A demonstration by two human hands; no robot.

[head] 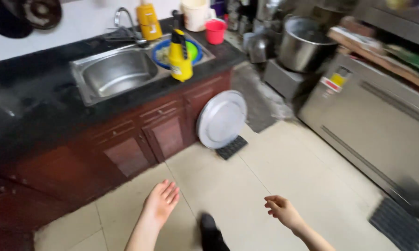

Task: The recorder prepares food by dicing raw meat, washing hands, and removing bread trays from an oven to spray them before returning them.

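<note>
The left hand is flat and open, fingers straight, holding nothing above the tiled floor. The right hand is loosely curled and empty, forearm reaching in from the lower edge. A round metal lid leans against the wooden cabinet beyond them.

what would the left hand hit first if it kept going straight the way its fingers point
The left hand is open, fingers pointing up and ahead toward the dark wooden cabinet doors under the steel sink. Bare floor tile lies between, so it would probably meet a cabinet door first, though depth is hard to judge.
</note>
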